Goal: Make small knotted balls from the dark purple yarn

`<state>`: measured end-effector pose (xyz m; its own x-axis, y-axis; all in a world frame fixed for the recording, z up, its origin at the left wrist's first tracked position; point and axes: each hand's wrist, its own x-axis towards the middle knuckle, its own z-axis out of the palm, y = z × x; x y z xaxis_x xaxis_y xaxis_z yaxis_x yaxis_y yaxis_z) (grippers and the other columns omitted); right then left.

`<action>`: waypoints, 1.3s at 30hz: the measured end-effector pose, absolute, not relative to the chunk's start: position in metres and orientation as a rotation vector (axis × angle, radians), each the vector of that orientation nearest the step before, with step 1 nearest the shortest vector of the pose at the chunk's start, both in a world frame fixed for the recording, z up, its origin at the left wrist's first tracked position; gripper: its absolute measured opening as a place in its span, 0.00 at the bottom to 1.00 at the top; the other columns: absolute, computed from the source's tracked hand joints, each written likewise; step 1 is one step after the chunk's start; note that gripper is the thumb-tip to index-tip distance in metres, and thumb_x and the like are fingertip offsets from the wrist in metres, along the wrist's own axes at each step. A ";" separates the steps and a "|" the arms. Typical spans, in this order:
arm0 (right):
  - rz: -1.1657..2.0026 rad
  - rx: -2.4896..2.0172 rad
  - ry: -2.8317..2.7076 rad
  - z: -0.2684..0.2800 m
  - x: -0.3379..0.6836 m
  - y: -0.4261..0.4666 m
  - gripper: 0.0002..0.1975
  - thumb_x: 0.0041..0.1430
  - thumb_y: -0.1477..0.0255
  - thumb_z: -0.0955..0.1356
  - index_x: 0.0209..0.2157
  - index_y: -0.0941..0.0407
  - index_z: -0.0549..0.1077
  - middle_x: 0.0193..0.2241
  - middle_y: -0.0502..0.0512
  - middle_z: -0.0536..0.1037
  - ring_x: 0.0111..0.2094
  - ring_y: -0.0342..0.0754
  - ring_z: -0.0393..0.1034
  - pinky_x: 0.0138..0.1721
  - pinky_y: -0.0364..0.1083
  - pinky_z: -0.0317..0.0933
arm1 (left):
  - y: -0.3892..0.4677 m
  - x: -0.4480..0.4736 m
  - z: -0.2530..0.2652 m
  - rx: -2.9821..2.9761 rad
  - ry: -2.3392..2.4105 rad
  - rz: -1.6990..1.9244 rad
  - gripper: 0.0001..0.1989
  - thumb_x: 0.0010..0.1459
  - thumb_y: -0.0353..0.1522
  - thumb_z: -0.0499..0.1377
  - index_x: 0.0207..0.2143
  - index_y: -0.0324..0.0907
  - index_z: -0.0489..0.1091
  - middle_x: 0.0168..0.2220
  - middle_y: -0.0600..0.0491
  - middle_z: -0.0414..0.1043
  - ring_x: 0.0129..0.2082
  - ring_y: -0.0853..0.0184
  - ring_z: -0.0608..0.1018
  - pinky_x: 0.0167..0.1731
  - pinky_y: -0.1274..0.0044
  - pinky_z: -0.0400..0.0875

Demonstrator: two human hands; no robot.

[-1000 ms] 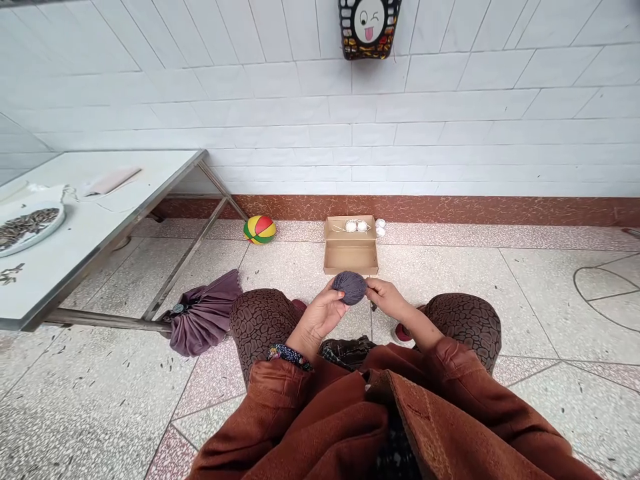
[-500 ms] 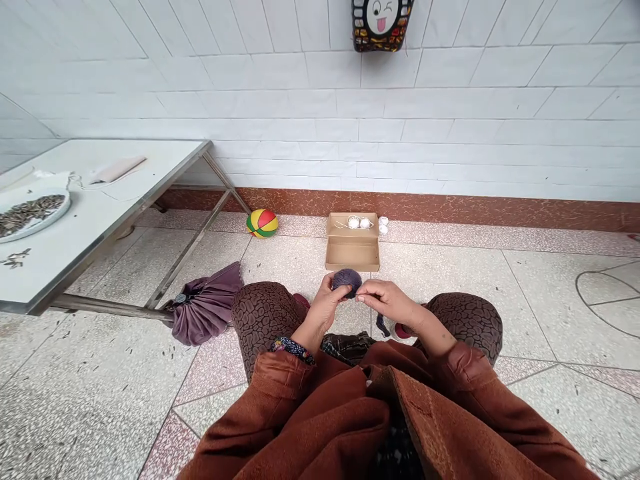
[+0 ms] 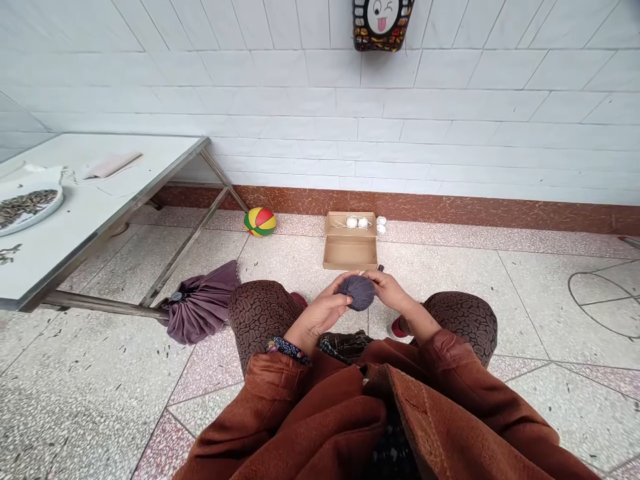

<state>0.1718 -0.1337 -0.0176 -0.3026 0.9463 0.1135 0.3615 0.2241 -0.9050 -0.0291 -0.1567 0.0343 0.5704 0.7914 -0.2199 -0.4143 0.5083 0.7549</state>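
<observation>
A dark purple-grey ball of yarn (image 3: 358,293) sits in my left hand (image 3: 325,308), which is closed around its left side with the thumb in front. My right hand (image 3: 390,292) is pinched at the ball's upper right edge, on the yarn; the strand itself is too fine to make out. Just above the right fingers shows a small dark bit of yarn (image 3: 381,268). Both hands are over the floor between my knees. Beyond them lies an open cardboard box (image 3: 350,253), with two white balls of string (image 3: 352,221) in its far half.
Small white round items (image 3: 381,225) lie beside the box. A colourful ball (image 3: 260,221) rests by the wall. To the left stand a metal-framed table (image 3: 165,157) with a plate of seeds and a folded purple umbrella (image 3: 203,303). A black basket (image 3: 383,40) hangs above.
The yarn ball has turned and moved slightly right and down, showing more of its side. My right hand has gone from its lower right to its upper right; the dangling dark yarn has risen.
</observation>
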 end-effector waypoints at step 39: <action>1.071 -1.100 -2.157 -0.003 0.165 -0.164 0.12 0.69 0.66 0.62 0.34 0.56 0.73 0.27 0.50 0.73 0.27 0.43 0.68 0.33 0.43 0.63 | -0.135 -0.040 0.007 0.836 1.024 1.084 0.27 0.49 0.34 0.64 0.53 0.45 0.66 0.48 0.49 0.69 0.45 0.63 0.74 0.45 0.69 0.70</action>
